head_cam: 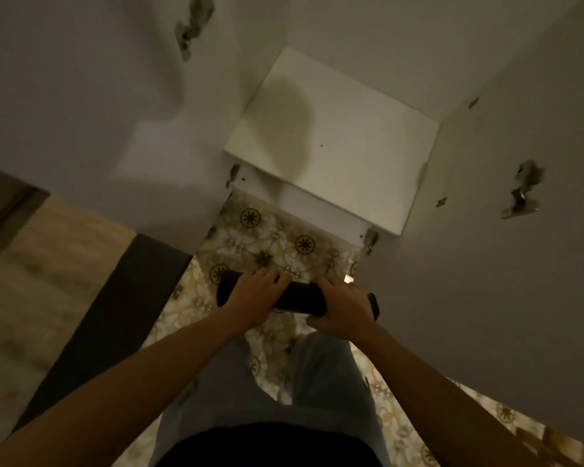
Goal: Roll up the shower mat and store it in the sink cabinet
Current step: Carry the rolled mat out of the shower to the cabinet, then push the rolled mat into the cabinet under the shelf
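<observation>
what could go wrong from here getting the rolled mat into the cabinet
The rolled mat is held crosswise by the left hand and right hand; its right end sits near the open right door and may catch. Loosening either grip could let it unroll above the patterned floor.

A dark shower mat (pixel 299 299), rolled into a tight tube, is held level above the patterned floor. In front, the white sink cabinet (pixel 331 143) stands open, its shelf bare.

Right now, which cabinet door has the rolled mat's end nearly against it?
The right door: the mat ends close beside its edge, near the right hand. The left door stands clear.
</observation>
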Available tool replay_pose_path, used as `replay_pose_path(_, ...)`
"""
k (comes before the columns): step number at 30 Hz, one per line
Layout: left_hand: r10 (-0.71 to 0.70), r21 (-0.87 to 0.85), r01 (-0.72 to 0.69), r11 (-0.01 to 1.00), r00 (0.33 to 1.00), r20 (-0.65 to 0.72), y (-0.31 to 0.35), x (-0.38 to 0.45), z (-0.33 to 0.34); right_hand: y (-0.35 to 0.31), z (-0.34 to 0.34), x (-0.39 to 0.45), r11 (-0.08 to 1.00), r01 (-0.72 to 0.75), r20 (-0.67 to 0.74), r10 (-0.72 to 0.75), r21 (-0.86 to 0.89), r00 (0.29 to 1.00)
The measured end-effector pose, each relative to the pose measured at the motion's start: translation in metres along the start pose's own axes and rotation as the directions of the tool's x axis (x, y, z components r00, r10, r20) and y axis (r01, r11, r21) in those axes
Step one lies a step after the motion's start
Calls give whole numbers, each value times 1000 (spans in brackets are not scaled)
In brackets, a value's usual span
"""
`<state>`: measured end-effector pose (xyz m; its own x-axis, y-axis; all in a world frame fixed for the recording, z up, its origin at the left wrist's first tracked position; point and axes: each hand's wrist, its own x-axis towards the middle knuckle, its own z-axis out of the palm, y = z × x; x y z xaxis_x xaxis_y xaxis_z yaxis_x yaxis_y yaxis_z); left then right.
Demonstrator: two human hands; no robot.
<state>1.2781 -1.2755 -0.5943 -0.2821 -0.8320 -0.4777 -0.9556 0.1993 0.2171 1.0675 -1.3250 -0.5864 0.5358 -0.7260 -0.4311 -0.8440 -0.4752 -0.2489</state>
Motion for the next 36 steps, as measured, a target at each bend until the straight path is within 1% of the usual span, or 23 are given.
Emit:
replay_pose_path(5, 34, 128, -38, 991, 999, 31, -61, 65, -5, 0, 18, 71, 998, -51, -26, 52, 45, 998)
replay_pose_path(8, -3, 170, -5, 985, 999, 43, -92, 109, 12, 11, 44, 124, 997, -67, -18, 68, 48, 998)
replay_pose_path(9, -2, 176, -6, 984, 999, 46, -104, 127, 23, 17, 57, 145, 997, -60, -7, 60, 49, 998)
replay_pose_path(13, 87, 211, -91, 973, 996, 29, -154, 214, 83, 58, 120, 237, 1000, -16, 29, 16, 7, 999)
replay_pose_path(16, 86, 192, -84, 978, 996, 0, -186, 279, 128, 90, 171, 303, 998, 33, 26, -32, -55, 999)
replay_pose_path(19, 98, 224, -81, 971, 993, -66, -217, 341, 170, 119, 215, 369, 998, 48, 18, -48, -26, 999)
replay_pose_path(21, 79, 258, -51, 965, 992, -99, -239, 377, 193, 136, 236, 411, 998, 58, 14, -57, -29, 998)
replay_pose_path(24, 35, 239, -1, 971, 990, -138, -268, 427, 218, 155, 257, 465, 996, 89, -58, -90, -20, 994)
replay_pose_path(27, 33, 262, 24, 965, 977, -210, -290, 468, 229, 173, 270, 510, 994, 105, -117, -104, -2, 988)
replay_pose_path(31, 3, 255, 74, 964, 958, -287, -310, 505, 234, 193, 277, 557, 988, 151, -127, -148, 13, 981)
replay_pose_path(34, -67, 184, 126, 975, 952, -299, -318, 523, 235, 202, 279, 576, 988, 147, -162, -151, -39, 975)
replay_pose_path(36, -89, 184, 144, 972, 956, -280, -323, 532, 234, 204, 282, 581, 990, 136, -177, -140, -36, 974)
